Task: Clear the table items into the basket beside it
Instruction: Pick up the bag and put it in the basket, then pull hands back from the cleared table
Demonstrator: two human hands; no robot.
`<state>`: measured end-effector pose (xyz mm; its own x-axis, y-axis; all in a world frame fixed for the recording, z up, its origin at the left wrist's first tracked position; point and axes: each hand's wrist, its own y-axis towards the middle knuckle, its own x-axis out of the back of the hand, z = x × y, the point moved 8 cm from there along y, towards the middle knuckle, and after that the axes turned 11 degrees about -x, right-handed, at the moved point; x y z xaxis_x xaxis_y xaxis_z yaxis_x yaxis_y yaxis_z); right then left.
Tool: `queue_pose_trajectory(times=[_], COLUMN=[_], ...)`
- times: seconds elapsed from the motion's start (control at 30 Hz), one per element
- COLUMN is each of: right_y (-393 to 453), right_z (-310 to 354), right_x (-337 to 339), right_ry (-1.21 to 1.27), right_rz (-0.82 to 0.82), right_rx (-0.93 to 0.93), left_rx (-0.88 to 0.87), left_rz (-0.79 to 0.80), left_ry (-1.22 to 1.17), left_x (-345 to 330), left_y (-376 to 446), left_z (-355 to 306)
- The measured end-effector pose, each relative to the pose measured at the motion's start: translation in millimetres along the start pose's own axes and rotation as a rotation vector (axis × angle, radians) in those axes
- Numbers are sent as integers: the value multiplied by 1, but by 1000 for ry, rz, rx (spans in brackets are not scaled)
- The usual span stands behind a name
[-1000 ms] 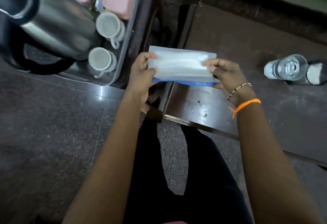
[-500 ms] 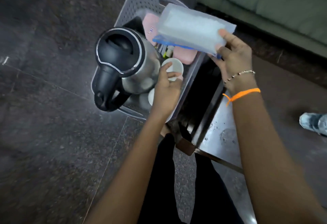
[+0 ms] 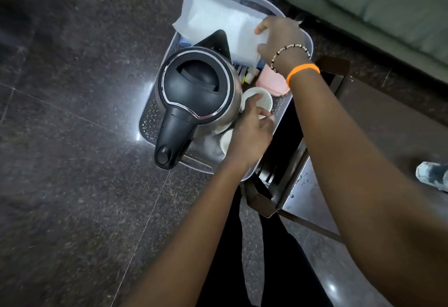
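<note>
The pouch (image 3: 218, 28) is pinched by the right hand (image 3: 281, 40), slanted over the basket's (image 3: 306, 40) far end, while the cup (image 3: 263, 99) is gripped by the left hand (image 3: 252, 132).

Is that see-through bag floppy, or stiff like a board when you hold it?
Probably a bit floppy: the clear bag is thin plastic, pinched at one edge by the right hand. It stays fairly flat over the basket, so whatever fills it likely stiffens it. The smooth plastic may also be slippery.
</note>
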<state>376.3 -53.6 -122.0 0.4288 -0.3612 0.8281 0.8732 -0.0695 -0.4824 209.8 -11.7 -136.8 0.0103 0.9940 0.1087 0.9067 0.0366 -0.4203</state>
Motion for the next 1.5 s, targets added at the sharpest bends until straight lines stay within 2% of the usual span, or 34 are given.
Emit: queue_pose_trajectory(times=[0.17,0.23,0.3,0.43,0.63,0.77,0.87,1.0,1.1,1.27,1.5], right_y=[-1,-4,-5,-11,-6,-6,-17,-52,-88,-149,-221], right_z=[-9,-7,4,35,36,37,31,-18,-72,-182,-358], right_x=[8,12,12,-24,-49,-45,-22,5,10,11,4], right_ry=[-166,-271,-251,-293,-484,-433,-226,133,290,415,494], right_rz=[-41,-155,-198,20,91,110,-4,-70,-99,-85,-58], right_rx=[-104,-70,38,364,413,440,454,381,296,122,-142], left_rx=[6,7,9,-8,30,24,-26,-61,-94,-159,-144], left_rz=[34,43,40,38,36,24,-11,-78,-111,-43,138], left_ry=[40,47,58,106,162,175,164,149,174,232,287], left_x=[4,2,2,3,6,5,3,-4,-17,-71,-205], left_y=[1,0,0,-1,-6,-11,-15,-25,-34,-59,-108], left_z=[3,3,4,3,12,12,6,2,4,3,9])
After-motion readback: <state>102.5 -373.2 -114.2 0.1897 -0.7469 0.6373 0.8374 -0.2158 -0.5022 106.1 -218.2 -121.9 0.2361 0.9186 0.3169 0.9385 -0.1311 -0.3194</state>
